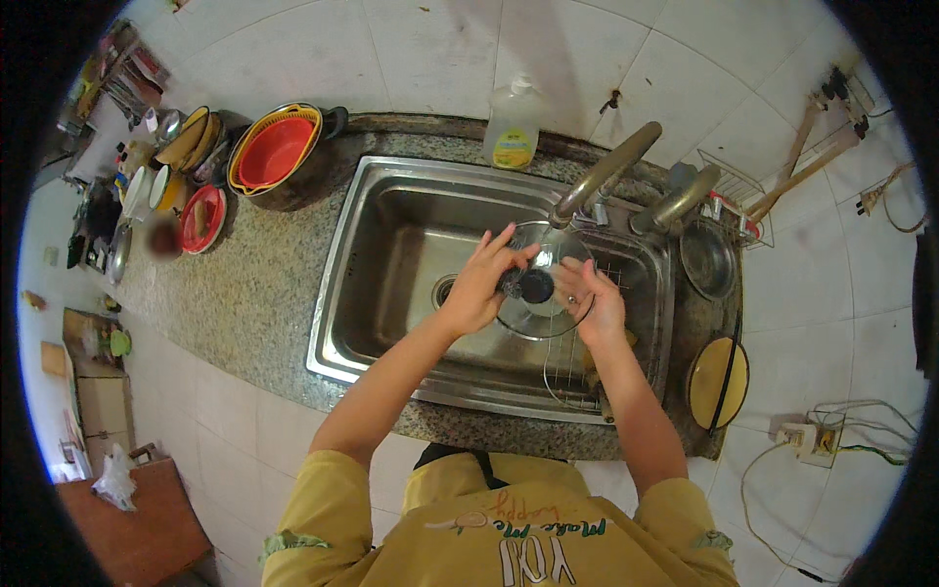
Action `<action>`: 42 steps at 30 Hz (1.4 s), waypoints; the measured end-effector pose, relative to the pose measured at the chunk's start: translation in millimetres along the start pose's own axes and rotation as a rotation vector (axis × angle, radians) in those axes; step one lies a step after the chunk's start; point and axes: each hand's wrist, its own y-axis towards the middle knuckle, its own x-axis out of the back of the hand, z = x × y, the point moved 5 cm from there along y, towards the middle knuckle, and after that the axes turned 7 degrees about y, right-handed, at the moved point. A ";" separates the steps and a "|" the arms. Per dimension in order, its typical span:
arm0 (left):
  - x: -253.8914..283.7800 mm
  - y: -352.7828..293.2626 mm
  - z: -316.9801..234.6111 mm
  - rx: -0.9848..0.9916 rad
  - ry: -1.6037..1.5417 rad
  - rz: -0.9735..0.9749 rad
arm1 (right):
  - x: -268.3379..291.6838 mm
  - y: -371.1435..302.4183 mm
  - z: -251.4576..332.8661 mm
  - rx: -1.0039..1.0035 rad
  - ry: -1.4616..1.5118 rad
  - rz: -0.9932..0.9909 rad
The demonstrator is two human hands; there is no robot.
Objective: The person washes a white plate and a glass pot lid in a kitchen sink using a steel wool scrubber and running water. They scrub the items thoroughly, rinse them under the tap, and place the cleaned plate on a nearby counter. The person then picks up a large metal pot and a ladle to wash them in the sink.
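Observation:
Over the sink (333,323), beneath the tap, I hold a round clear glass pot lid (543,321) with a black knob (536,286) facing up. My right hand (599,305) grips the lid's right rim, fingers bent around it. At the lid's left side, my left hand (477,286) is closed on a small dark, rough-looking scouring pad (510,283) beside the knob. Its fingertips reach over the glass. Above the lid hangs the mouth of the curved metal tap (606,171); whether water runs is hard to make out.
A wire rack (572,377) sits in the sink's right part. Behind stands a clear soap bottle (514,122). Stacked pots with a red basket (279,152) and a red plate (202,220) occupy the left counter. A metal bowl (708,259) and yellow board (717,382) lie right.

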 end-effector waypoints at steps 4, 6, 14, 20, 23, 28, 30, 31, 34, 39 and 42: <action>6.9 17.9 -6.0 -0.030 -0.074 0.003 | -9.3 -7.5 -3.1 -0.032 -0.064 -0.022; 5.6 1.0 6.0 -0.020 -0.090 0.029 | -6.1 -5.2 -2.5 -0.024 -0.046 -0.028; 0.5 -19.6 10.7 0.056 -0.084 0.087 | 7.0 -3.7 0.4 0.004 0.072 -0.050; 5.9 11.6 -2.6 0.003 0.044 0.002 | -5.7 -4.9 -10.6 -0.065 -0.136 0.028; 0.0 29.6 -6.7 -0.036 -0.055 -0.025 | -11.0 -7.7 -19.7 -0.099 -0.170 0.065; 1.7 24.7 0.9 -0.132 0.215 -0.036 | -3.0 -1.0 -9.5 -0.071 -0.081 -0.033; 2.7 5.5 10.5 0.061 0.231 -0.020 | 7.2 1.0 -2.0 -0.031 -0.005 -0.049; 2.1 -3.3 10.6 0.158 0.239 -0.011 | 10.4 1.5 -0.2 -0.011 0.033 -0.058; -2.2 -3.9 11.7 0.399 0.169 -0.082 | 7.4 -4.4 -12.3 -0.037 0.049 -0.066; -0.3 24.8 -6.9 0.104 0.304 -0.042 | -7.8 -5.3 -27.9 -0.095 -0.148 0.018; 1.3 29.8 -11.5 -0.048 0.312 -0.026 | -11.7 -7.5 -13.1 -0.052 -0.144 0.008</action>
